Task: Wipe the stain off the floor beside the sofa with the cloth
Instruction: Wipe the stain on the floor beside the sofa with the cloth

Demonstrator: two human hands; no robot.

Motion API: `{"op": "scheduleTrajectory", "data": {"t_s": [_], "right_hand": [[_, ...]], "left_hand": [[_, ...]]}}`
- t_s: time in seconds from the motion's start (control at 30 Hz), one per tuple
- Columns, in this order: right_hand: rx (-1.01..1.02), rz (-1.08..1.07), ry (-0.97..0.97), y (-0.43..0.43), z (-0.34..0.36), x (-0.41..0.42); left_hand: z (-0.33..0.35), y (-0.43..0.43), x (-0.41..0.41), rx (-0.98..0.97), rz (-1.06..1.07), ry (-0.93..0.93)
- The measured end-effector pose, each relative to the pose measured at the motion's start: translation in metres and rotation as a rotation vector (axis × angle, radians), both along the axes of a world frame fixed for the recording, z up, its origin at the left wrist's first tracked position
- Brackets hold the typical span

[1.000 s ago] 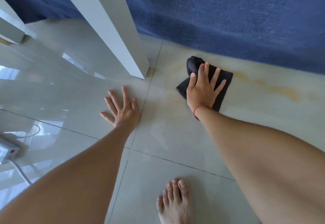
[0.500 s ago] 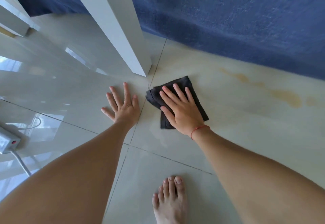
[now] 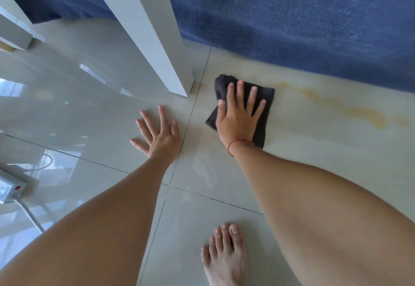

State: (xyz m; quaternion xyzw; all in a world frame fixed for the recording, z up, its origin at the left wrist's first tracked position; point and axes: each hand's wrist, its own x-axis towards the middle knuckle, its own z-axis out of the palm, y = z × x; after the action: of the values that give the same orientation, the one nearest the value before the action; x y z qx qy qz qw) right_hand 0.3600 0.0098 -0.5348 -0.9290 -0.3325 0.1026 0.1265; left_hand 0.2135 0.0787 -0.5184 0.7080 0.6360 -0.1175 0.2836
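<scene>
A dark grey folded cloth lies flat on the pale floor tile, close to the blue sofa. My right hand presses down on the cloth with fingers spread, a red string at its wrist. A yellowish stain streaks across the floor to the right of the cloth, along the sofa's lower edge. My left hand rests flat on the tile to the left, fingers apart, holding nothing.
A white table leg stands just left of the cloth. A grey power strip with a cable lies at the far left. My bare foot is planted on the tile near the bottom edge.
My right hand has pushed the cloth away from me and to the right, back toward the sofa and the stain. My left hand has stayed in place.
</scene>
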Motion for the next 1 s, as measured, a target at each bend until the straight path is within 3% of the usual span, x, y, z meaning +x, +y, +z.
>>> {"op": "scheduleTrajectory", "data": {"t_s": [0.17, 0.37, 0.43, 0.57, 0.77, 0.9, 1.0], "right_hand": [[0.032, 0.276, -0.025, -0.005, -0.001, -0.044], [0.026, 0.573, -0.048, -0.058, -0.004, -0.017], [0.025, 0.544, -0.067, -0.076, -0.004, 0.002], [-0.046, 0.268, -0.063, -0.097, 0.000, 0.047], [-0.044, -0.067, -0.016, -0.056, -0.001, 0.039], [0.006, -0.106, -0.004, -0.020, -0.003, 0.015], [0.071, 0.009, -0.034, -0.007, -0.003, -0.015]], "left_hand": [[0.002, 0.000, 0.001, -0.001, 0.014, 0.008], [0.004, 0.001, 0.000, -0.018, 0.000, 0.015], [0.005, 0.001, 0.000, -0.023, -0.003, 0.010], [0.005, 0.000, 0.001, -0.018, 0.002, -0.001], [0.001, -0.001, 0.002, 0.004, 0.008, 0.010], [-0.003, -0.001, 0.002, 0.023, 0.016, 0.008], [-0.004, -0.001, 0.003, 0.031, 0.009, 0.013]]}}
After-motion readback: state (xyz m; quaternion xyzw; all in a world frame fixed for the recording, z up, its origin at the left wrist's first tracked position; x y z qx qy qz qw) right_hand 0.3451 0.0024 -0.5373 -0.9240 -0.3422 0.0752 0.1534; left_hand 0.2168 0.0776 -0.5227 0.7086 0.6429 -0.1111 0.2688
